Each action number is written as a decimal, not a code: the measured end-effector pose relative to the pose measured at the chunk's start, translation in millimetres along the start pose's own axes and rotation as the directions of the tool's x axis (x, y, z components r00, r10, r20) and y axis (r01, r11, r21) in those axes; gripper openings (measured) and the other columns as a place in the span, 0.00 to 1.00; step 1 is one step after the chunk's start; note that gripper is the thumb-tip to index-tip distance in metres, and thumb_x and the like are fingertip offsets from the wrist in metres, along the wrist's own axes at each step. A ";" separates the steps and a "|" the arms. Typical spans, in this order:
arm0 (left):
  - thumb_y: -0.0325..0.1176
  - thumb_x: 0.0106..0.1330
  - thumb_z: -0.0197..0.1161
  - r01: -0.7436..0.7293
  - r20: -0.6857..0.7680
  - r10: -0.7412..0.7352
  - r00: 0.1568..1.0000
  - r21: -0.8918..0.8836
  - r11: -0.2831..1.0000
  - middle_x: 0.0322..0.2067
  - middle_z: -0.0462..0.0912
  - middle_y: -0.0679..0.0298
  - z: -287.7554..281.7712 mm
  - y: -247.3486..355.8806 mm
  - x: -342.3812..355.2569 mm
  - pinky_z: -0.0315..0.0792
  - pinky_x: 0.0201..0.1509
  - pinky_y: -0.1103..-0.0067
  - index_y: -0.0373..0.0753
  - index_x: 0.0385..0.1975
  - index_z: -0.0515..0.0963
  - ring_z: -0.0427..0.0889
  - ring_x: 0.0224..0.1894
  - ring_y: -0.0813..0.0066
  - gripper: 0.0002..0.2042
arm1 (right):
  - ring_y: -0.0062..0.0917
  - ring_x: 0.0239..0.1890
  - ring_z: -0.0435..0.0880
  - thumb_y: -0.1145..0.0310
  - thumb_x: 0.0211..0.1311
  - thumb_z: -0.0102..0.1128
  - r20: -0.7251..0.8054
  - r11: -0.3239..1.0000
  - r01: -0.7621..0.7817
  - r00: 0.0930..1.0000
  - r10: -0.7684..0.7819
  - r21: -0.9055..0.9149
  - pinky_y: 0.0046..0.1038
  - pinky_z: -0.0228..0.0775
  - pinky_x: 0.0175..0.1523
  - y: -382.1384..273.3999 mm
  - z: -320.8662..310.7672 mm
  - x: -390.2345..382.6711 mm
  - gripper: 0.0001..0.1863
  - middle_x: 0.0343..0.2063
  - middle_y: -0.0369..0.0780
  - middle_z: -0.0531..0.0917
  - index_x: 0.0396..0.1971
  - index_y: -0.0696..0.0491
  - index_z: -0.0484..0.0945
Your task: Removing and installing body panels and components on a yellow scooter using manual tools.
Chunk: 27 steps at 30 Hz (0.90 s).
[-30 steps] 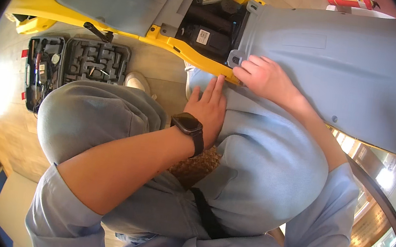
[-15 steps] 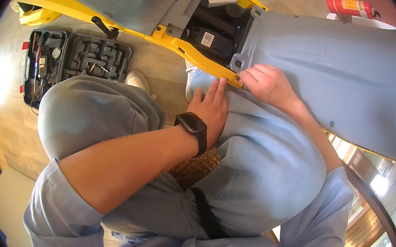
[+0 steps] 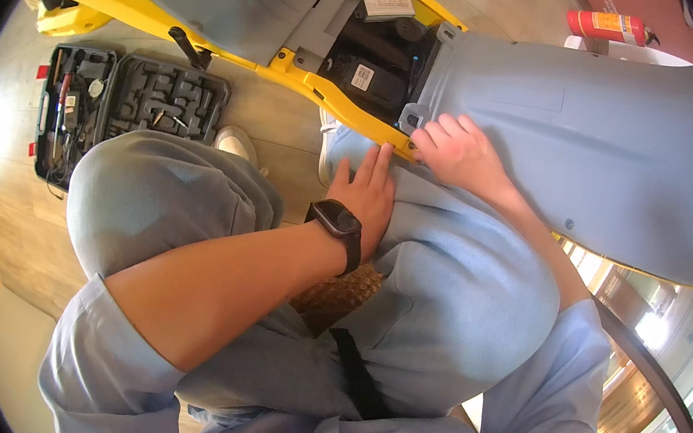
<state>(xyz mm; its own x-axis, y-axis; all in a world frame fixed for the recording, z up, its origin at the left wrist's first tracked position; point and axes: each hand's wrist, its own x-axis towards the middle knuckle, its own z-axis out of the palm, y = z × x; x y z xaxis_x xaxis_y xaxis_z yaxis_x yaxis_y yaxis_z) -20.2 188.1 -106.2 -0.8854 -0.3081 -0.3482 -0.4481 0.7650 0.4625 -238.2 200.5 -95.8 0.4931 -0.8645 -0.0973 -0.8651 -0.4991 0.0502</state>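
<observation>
In the head view, a pale wood-look floor (image 3: 285, 115) carries an open black plastic case (image 3: 124, 106) of tools at left. Beyond the knees, a curved yellow plastic side strip (image 3: 350, 112) borders a dark open bay (image 3: 354, 33), with a broad grey plastic panel (image 3: 543, 145) to its right. The bare left hand (image 3: 363, 197) has its fingers extended, tips at the strip's near edge. The bare right hand (image 3: 460, 154) curls its fingers at the strip's right end; whether they grip anything, I cannot tell.

Curved yellow trim (image 3: 354, 115) along open compartment (image 3: 423, 70)
</observation>
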 end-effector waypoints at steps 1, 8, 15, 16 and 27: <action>0.34 0.65 0.52 0.001 -0.001 -0.001 1.000 -0.001 1.000 0.71 0.52 0.41 -0.2 0.3 0.8 0.55 0.70 0.53 0.28 0.61 0.68 0.52 0.74 0.52 0.25 | 0.26 0.30 0.74 0.62 0.53 0.63 0.021 1.000 0.001 1.000 -0.001 0.008 0.27 0.68 0.35 2.1 2.0 -2.9 0.11 0.22 0.34 0.71 0.22 0.49 0.71; 0.33 0.57 0.59 -0.014 -0.038 0.013 0.999 -0.030 0.999 0.71 0.49 0.37 5.1 -1.8 -0.7 0.59 0.68 0.53 0.26 0.59 0.66 0.55 0.73 0.50 0.29 | 0.26 0.30 0.77 0.69 0.51 0.56 0.014 0.998 -0.007 1.000 0.006 0.064 0.28 0.72 0.38 0.8 10.2 -0.6 0.04 0.21 0.34 0.73 0.20 0.49 0.72; 0.35 0.56 0.61 -0.021 -0.037 0.020 0.999 -0.009 1.000 0.71 0.49 0.37 10.3 -2.5 -0.3 0.60 0.67 0.53 0.25 0.59 0.67 0.55 0.73 0.49 0.30 | 0.26 0.29 0.78 0.69 0.51 0.56 0.107 0.999 -0.043 0.993 0.040 0.030 0.29 0.72 0.37 0.9 16.5 -0.7 0.05 0.20 0.33 0.74 0.19 0.48 0.72; 0.35 0.56 0.61 -0.019 -0.044 0.019 0.999 -0.009 1.000 0.71 0.49 0.37 12.6 -3.5 -0.4 0.60 0.67 0.53 0.25 0.59 0.67 0.55 0.73 0.49 0.31 | 0.27 0.28 0.79 0.68 0.51 0.56 0.086 1.000 0.002 0.996 -0.004 0.019 0.29 0.72 0.37 0.4 13.2 0.7 0.05 0.19 0.33 0.74 0.19 0.48 0.72; 0.36 0.60 0.57 -0.043 -0.012 0.044 0.999 0.048 0.998 0.71 0.49 0.39 -1.2 -3.0 3.1 0.60 0.66 0.51 0.28 0.60 0.67 0.56 0.73 0.51 0.28 | 0.27 0.33 0.82 0.59 0.61 0.59 0.259 0.994 -0.110 0.960 0.103 0.011 0.30 0.73 0.38 1.9 3.5 -8.2 0.12 0.25 0.37 0.82 0.21 0.48 0.76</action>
<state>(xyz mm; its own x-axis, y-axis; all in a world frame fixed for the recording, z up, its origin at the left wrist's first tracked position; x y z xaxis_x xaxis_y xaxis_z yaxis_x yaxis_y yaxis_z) -21.8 184.2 -107.7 -0.9055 -0.2812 -0.3177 -0.4031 0.8039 0.4374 -244.2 206.9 -98.4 0.3604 -0.8664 -0.3457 -0.9150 -0.4003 0.0495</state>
